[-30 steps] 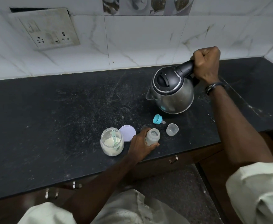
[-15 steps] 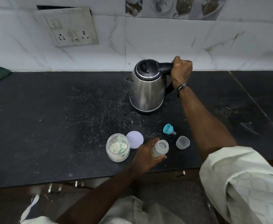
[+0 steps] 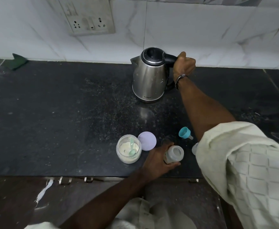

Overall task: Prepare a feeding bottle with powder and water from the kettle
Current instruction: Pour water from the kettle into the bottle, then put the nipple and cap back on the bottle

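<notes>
A steel kettle [image 3: 149,80] with a black lid stands upright on the dark counter [image 3: 61,113] near the back wall. My right hand [image 3: 184,65] grips its black handle. Near the counter's front edge my left hand [image 3: 158,158] holds an open feeding bottle [image 3: 174,154] upright on the counter. To its left stands an open powder jar [image 3: 129,151] with a green scoop [image 3: 132,147] inside. The jar's lilac lid [image 3: 147,140] lies beside it. A teal teat ring [image 3: 185,133] lies to the right of the bottle.
A clear bottle cap [image 3: 194,148] peeks out beside my right sleeve. A wall socket plate [image 3: 85,19] sits on the tiled wall above the counter. A green cloth [image 3: 17,61] lies at the back left. Drawer handles [image 3: 66,180] run below the counter edge.
My right hand has carried the kettle away from the bottle to the back of the counter and stood it upright there. The left hand stays on the bottle.
</notes>
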Demonstrator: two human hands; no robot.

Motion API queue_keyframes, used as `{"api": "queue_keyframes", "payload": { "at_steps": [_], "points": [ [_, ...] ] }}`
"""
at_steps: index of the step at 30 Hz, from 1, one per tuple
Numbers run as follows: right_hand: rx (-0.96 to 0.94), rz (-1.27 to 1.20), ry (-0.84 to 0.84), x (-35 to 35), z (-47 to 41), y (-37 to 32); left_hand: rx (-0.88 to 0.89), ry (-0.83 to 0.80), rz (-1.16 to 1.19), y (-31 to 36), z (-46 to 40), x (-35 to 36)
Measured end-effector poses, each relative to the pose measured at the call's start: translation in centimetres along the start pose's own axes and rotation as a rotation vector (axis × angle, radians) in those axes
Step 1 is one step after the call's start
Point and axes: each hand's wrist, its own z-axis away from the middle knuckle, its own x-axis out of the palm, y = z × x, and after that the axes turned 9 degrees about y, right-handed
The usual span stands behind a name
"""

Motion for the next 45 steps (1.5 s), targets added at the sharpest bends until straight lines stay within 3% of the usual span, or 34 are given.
{"api": "queue_keyframes", "payload": {
  "at_steps": [13, 20, 27, 31, 36, 41, 45],
  "points": [
    [0.025, 0.020, -0.046, 2.2, -1.3, 0.2, 0.020, 0.043, -0.019, 0.0, 0.2, 0.2],
    [0.047, -0.006, -0.244, 0.5, -2.0, 0.2, 0.021, 0.020, -0.004, -0.1, 0.2, 0.2],
    [0.063, -0.055, -0.040, -2.4, -0.7, 2.8, -0.002, -0.001, 0.027, 0.1, 0.3, 0.1],
    [0.117, -0.148, -0.051, -5.0, -0.3, 5.8, -0.005, -0.003, 0.031, -0.2, 0.2, 0.2],
    [-0.045, 0.053, -0.302, -9.4, 1.2, 9.3, 0.008, 0.010, 0.039, -0.6, 0.2, 0.4],
    [-0.169, 0.475, -0.673, -14.6, 3.6, 10.0, 0.011, 0.020, 0.056, -0.9, 0.3, 0.6],
    [-0.227, 0.807, -0.848, -17.6, 3.5, 11.0, 0.011, 0.030, 0.048, -0.9, 0.3, 0.8]
  ]
}}
